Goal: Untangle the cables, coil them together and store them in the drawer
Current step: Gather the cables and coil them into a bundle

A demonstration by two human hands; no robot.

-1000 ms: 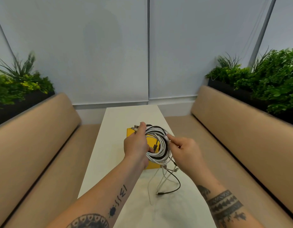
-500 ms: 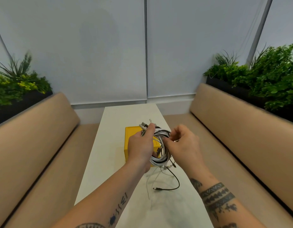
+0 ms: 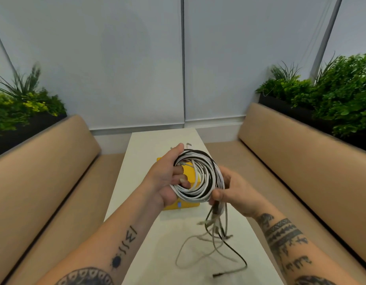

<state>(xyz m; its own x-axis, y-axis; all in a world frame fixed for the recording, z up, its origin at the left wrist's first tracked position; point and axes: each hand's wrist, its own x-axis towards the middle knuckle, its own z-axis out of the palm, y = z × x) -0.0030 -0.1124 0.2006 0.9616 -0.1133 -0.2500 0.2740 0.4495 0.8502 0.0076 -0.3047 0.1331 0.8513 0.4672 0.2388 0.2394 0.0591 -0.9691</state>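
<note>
Head view: cable coil (image 3: 200, 177) held by left hand (image 3: 164, 179), fingers (image 3: 179, 170) curled through loops; trailing ends (image 3: 216, 237) pinched by right hand (image 3: 234, 192); judged light, floppy; best gripped across all strands.

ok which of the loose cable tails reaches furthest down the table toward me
The black tail: its plug end lies nearest you on the table, past the white tails and their loops.
</note>
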